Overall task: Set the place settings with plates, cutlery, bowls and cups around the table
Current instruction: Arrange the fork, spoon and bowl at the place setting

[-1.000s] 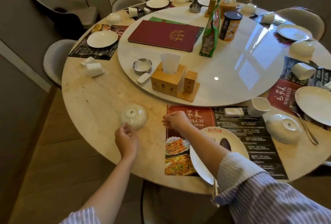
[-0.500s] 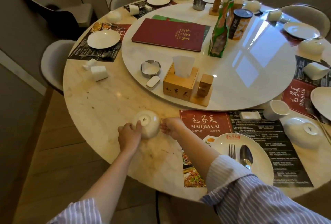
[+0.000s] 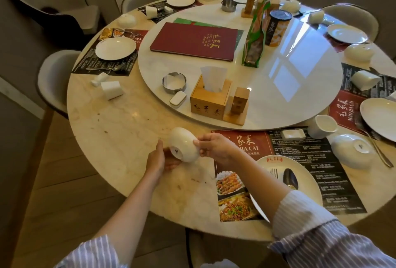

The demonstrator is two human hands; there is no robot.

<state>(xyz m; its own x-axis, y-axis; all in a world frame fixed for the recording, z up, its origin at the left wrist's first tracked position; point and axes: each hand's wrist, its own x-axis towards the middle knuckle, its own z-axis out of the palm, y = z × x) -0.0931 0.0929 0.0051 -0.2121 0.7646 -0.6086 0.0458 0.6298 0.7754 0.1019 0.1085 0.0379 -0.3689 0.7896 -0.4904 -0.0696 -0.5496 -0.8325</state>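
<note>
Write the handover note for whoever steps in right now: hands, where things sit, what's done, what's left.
Left hand and right hand together hold the small white ceramic bowl, lifted and tipped on its side above the round marble table, just left of the nearest printed placemat.
Done: that placemat carries a white round plate with fork and spoon, a white cup and an upturned bowl.
Left: set this bowl down; the bare table stretch to its left has no placemat or plate.
</note>
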